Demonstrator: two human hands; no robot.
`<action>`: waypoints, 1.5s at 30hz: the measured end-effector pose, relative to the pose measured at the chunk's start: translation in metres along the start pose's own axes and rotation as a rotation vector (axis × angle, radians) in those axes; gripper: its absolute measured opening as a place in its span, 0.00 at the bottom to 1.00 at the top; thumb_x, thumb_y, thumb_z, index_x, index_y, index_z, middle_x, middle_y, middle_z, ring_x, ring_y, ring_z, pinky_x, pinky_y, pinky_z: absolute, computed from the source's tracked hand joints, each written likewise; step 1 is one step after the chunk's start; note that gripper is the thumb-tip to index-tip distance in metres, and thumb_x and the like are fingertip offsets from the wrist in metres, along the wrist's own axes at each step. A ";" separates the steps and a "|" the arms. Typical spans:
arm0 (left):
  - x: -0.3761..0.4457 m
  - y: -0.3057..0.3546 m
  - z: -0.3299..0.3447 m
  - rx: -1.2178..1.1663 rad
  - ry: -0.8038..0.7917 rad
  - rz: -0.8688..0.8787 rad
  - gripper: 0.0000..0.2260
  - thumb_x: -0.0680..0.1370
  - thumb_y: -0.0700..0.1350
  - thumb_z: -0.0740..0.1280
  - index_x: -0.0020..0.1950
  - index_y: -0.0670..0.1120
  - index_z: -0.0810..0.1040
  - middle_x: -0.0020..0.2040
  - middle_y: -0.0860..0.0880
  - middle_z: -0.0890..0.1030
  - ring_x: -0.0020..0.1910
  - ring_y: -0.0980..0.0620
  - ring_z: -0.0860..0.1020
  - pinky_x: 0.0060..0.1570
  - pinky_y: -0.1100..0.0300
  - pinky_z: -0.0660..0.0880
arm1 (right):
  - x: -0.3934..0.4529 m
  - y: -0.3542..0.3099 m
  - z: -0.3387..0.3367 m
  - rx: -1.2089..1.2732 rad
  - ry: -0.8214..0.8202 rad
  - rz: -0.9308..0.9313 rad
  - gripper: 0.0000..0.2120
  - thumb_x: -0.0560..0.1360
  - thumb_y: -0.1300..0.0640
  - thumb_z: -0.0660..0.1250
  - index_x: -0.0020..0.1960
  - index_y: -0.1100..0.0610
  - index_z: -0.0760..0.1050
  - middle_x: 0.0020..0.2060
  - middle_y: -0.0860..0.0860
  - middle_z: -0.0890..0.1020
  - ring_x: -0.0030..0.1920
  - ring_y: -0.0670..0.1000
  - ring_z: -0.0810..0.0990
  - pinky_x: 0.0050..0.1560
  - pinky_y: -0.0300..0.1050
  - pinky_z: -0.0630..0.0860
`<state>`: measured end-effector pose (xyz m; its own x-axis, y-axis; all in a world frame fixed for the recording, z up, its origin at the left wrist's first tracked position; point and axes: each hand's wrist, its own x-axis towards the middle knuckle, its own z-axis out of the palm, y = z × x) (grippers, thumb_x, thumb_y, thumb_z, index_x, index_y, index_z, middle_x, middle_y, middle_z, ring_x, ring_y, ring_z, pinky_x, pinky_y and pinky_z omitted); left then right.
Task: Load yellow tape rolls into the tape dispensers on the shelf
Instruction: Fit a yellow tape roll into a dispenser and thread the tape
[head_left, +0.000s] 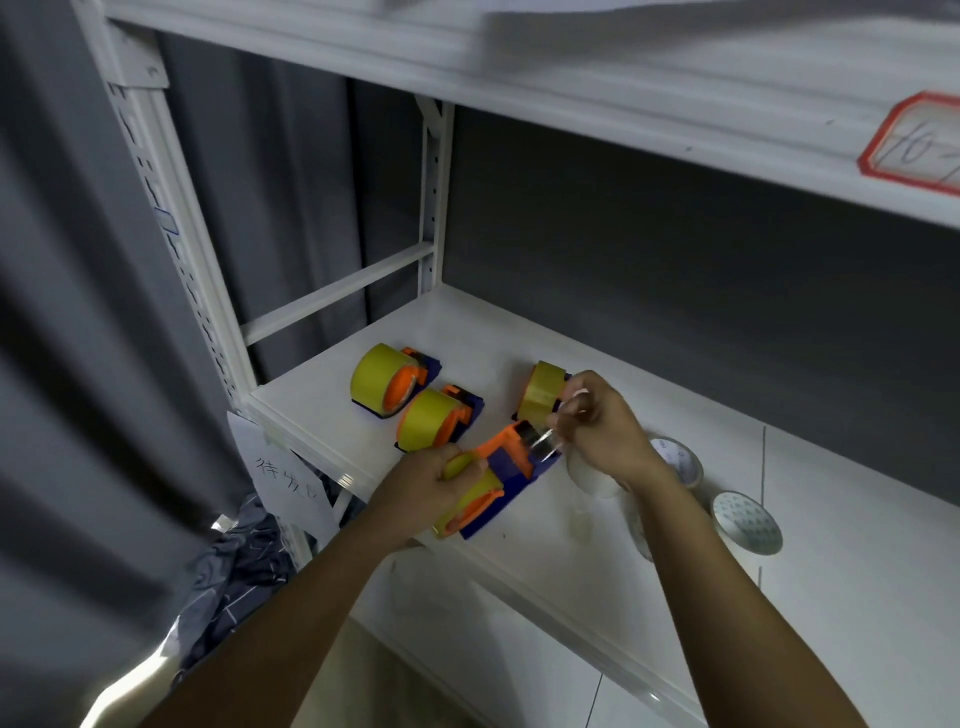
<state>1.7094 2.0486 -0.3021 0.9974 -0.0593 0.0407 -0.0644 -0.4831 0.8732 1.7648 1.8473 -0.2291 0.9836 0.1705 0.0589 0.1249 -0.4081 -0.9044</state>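
Yellow tape on orange-and-blue plastic — that is the dispenser (493, 480) in hand, lying at the front edge of the white shelf (649, 426). The left hand (426, 493) is clenched around the yellow roll (467, 499) seated at the dispenser's 7 o'clock end, pinning it in place. The right hand (602, 426) is up at the 1 o'clock end, fingertips pinched on what looks like the free end of the tape at the cutter — the strip itself is too thin and shiny to be sure of.

Three more dispensers sit on the shelf, each with a yellow roll on it: one at the back, 11 o'clock from the hands (395, 379), one just beside it and nearer (439, 418), and one at 12 o'clock, partly hidden behind the right hand (545, 392). So this looks like the last of four, nearly done.

To do this step well, I'd say: keep the left hand firm so the roll cannot spin loose, draw the tape end straight and flat over the roller — no twist, sticky side down — and seat it against the blade. Mind the fingertips near those teeth.

Off at 3 o'clock, pale tape rolls (745, 522) lie on the shelf, one touching the right wrist.
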 end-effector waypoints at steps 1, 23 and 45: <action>-0.001 -0.001 -0.001 -0.028 0.003 0.006 0.15 0.77 0.55 0.64 0.31 0.55 0.71 0.27 0.54 0.68 0.29 0.56 0.69 0.32 0.60 0.66 | 0.001 0.002 -0.003 0.035 0.022 0.003 0.13 0.72 0.74 0.66 0.41 0.58 0.67 0.30 0.55 0.72 0.32 0.49 0.74 0.33 0.40 0.73; -0.003 0.004 -0.008 0.170 0.271 0.110 0.14 0.73 0.57 0.64 0.29 0.55 0.66 0.22 0.57 0.73 0.21 0.58 0.74 0.27 0.67 0.70 | -0.005 -0.013 -0.013 0.295 0.027 0.134 0.11 0.72 0.72 0.67 0.44 0.58 0.71 0.34 0.59 0.80 0.30 0.49 0.80 0.32 0.36 0.78; -0.019 0.009 -0.009 0.107 0.313 0.114 0.15 0.68 0.62 0.59 0.30 0.52 0.71 0.22 0.51 0.74 0.23 0.55 0.76 0.29 0.61 0.76 | 0.009 -0.007 0.003 0.092 0.004 -0.238 0.08 0.73 0.67 0.68 0.45 0.55 0.75 0.33 0.50 0.80 0.34 0.44 0.79 0.37 0.37 0.77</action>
<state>1.6905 2.0529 -0.2911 0.9441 0.1443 0.2963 -0.1623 -0.5787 0.7992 1.7719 1.8548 -0.2233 0.9283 0.2486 0.2763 0.3409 -0.2731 -0.8996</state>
